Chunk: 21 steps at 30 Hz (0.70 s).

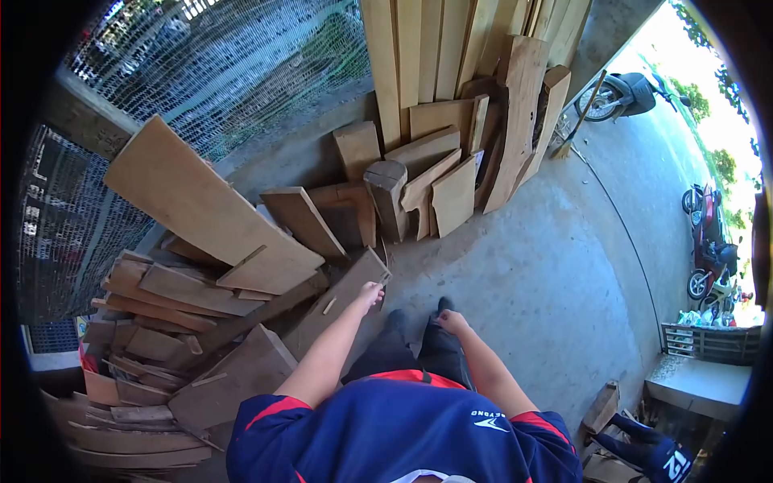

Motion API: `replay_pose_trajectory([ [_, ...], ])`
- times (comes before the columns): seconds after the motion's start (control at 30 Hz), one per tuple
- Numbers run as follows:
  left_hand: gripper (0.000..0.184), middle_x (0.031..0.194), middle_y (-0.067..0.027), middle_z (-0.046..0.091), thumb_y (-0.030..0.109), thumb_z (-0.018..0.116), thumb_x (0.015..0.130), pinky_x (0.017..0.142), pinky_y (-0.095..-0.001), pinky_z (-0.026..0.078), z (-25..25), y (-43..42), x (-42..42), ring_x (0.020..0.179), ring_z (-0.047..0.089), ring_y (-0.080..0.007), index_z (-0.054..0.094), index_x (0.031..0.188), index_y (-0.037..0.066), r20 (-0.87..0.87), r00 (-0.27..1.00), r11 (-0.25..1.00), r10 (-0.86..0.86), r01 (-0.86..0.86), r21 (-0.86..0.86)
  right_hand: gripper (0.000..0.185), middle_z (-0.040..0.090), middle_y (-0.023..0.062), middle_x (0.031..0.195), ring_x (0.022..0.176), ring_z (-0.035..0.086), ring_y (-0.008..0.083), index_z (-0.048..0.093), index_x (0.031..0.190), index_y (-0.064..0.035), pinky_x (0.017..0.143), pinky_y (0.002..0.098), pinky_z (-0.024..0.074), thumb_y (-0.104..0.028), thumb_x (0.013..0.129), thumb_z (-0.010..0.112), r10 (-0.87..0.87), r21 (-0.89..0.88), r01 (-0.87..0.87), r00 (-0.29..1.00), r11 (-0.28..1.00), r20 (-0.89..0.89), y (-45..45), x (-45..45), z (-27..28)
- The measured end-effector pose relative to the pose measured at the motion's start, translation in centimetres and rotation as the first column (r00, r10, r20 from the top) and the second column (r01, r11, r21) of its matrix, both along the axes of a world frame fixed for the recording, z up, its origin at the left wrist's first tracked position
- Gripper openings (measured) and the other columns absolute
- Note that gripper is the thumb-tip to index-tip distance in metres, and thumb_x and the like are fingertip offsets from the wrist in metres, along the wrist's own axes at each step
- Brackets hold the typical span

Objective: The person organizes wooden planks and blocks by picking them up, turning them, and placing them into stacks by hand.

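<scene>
My left hand (pixel 370 296) is closed, fingers curled, at the right edge of a leaning flat wooden board (pixel 342 291). I cannot tell whether it touches the board or what, if anything, is in its fingers. A small wood strip (pixel 329 306) lies on that board. My right hand (pixel 453 322) hangs closed in front of my right leg, near my dark shoe (pixel 445 304). The inside of its grip is hidden. Just ahead stand a thick wooden block (pixel 387 197) and a pale board piece (pixel 454 199).
Stacked planks and offcuts (pixel 161 322) fill the left, beneath a large slanting board (pixel 209 209). Tall planks (pixel 427 56) lean on the wall. A broom (pixel 566 146) and motorbikes (pixel 702 249) are to the right. Another person (pixel 644 447) is at the lower right.
</scene>
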<state>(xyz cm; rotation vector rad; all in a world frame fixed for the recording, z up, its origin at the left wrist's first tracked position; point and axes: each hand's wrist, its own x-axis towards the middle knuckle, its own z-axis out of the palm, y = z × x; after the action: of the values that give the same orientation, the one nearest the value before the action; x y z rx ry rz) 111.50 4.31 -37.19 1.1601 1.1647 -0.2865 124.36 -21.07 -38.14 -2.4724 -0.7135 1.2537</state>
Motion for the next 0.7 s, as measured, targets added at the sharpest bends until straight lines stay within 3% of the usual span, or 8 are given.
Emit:
replay_pose_trajectory([
  [0.03, 0.018, 0.075, -0.0022, 0.056, 0.027, 0.047, 0.081, 0.046, -0.0204, 0.037, -0.3, -0.2, 0.2, 0.059, 0.051, -0.0076, 0.049, 0.088, 0.01, -0.029, 1.0, 1.0, -0.01, 0.01, -0.005, 0.027, 0.06, 0.0156, 0.084, 0.082, 0.056, 0.0314, 0.059, 0.086, -0.0074, 0.073, 0.0395, 0.0439, -0.03, 0.073, 0.054, -0.054, -0.033, 0.05, 0.991, 0.998, -0.124, 0.3, 0.8, -0.5],
  [0.07, 0.018, 0.075, -0.0022, 0.056, 0.027, 0.047, 0.081, 0.046, -0.0204, 0.037, -0.6, -0.4, 0.5, 0.059, 0.051, -0.0076, 0.049, 0.088, 0.01, -0.036, 0.999, 1.0, -0.002, 0.002, -0.01, 0.027, 0.06, 0.0156, 0.084, 0.082, 0.056, 0.0314, 0.059, 0.086, -0.0074, 0.073, 0.0395, 0.0439, -0.03, 0.073, 0.054, -0.047, -0.038, 0.042, 0.99, 0.998, -0.131, 0.5, 1.7, -0.9],
  [0.17, 0.017, 0.075, -0.0026, 0.057, 0.026, 0.047, 0.081, 0.045, -0.0206, 0.037, -1.4, -1.1, 1.0, 0.056, 0.05, -0.0075, 0.049, 0.086, 0.01, -0.042, 0.995, 0.996, 0.088, -0.089, -0.021, 0.027, 0.06, 0.0152, 0.085, 0.083, 0.056, 0.031, 0.059, 0.087, -0.0084, 0.074, 0.039, 0.0439, -0.031, 0.073, 0.053, 0.19, -0.039, -0.194, 0.979, 0.98, -0.077, 0.9, 4.3, -1.4],
  [0.27, 0.019, 0.076, -0.0021, 0.056, 0.028, 0.048, 0.08, 0.052, -0.0249, 0.037, -1.5, -1.8, 2.4, 0.06, 0.05, -0.0094, 0.049, 0.087, 0.011, -0.068, 0.986, 0.988, 0.154, -0.156, -0.021, 0.029, 0.059, 0.0158, 0.083, 0.08, 0.056, 0.0313, 0.058, 0.087, -0.0071, 0.07, 0.0395, 0.0441, -0.032, 0.073, 0.054, 0.285, -0.049, -0.289, 0.955, 0.956, -0.076, 1.7, 7.6, -1.9],
  [0.4, 0.019, 0.081, 0.0001, 0.057, 0.029, 0.049, 0.079, 0.057, -0.0248, 0.04, -0.4, -2.7, 6.2, 0.066, 0.052, -0.0086, 0.049, 0.089, 0.013, -0.096, 0.943, 0.944, 0.317, -0.324, -0.064, 0.029, 0.059, 0.0159, 0.085, 0.084, 0.056, 0.0316, 0.058, 0.086, -0.0081, 0.074, 0.0394, 0.044, -0.033, 0.072, 0.055, 0.278, -0.087, -0.291, 0.951, 0.953, -0.132, 4.0, 13.8, -1.7],
  [0.5, 0.022, 0.087, 0.0, 0.058, 0.033, 0.049, 0.08, 0.065, -0.0251, 0.041, 0.2, -3.0, 9.8, 0.077, 0.055, -0.0104, 0.051, 0.093, 0.016, -0.012, 0.855, 0.84, 0.519, -0.513, -0.174, 0.032, 0.058, 0.0167, 0.089, 0.084, 0.055, 0.033, 0.056, 0.094, -0.0089, 0.075, 0.0408, 0.0441, -0.032, 0.072, 0.052, 0.371, -0.053, -0.369, 0.927, 0.928, 0.048, 6.8, 19.5, -3.7],
  [0.6, 0.021, 0.084, 0.0017, 0.059, 0.033, 0.051, 0.078, 0.063, -0.0258, 0.04, -0.3, -3.5, 13.9, 0.074, 0.056, -0.0093, 0.051, 0.089, 0.015, 0.078, 0.795, 0.79, 0.601, -0.577, -0.206, 0.04, 0.054, 0.0151, 0.099, 0.088, 0.054, 0.0335, 0.048, 0.109, -0.0101, 0.075, 0.0422, 0.0439, -0.029, 0.073, 0.052, 0.416, -0.086, -0.407, 0.885, 0.909, 0.207, 11.1, 25.8, -4.2],
  [0.7, 0.02, 0.087, 0.0006, 0.06, 0.03, 0.052, 0.079, 0.063, -0.0228, 0.04, 0.2, -4.2, 18.0, 0.076, 0.056, -0.0088, 0.052, 0.092, 0.015, 0.104, 0.804, 0.8, 0.586, -0.553, -0.232, 0.04, 0.045, 0.0108, 0.111, 0.096, 0.05, 0.0292, 0.041, 0.112, -0.012, 0.076, 0.0399, 0.0442, -0.018, 0.074, 0.05, 0.463, -0.159, -0.435, 0.808, 0.886, 0.364, 16.3, 31.7, -3.8],
])
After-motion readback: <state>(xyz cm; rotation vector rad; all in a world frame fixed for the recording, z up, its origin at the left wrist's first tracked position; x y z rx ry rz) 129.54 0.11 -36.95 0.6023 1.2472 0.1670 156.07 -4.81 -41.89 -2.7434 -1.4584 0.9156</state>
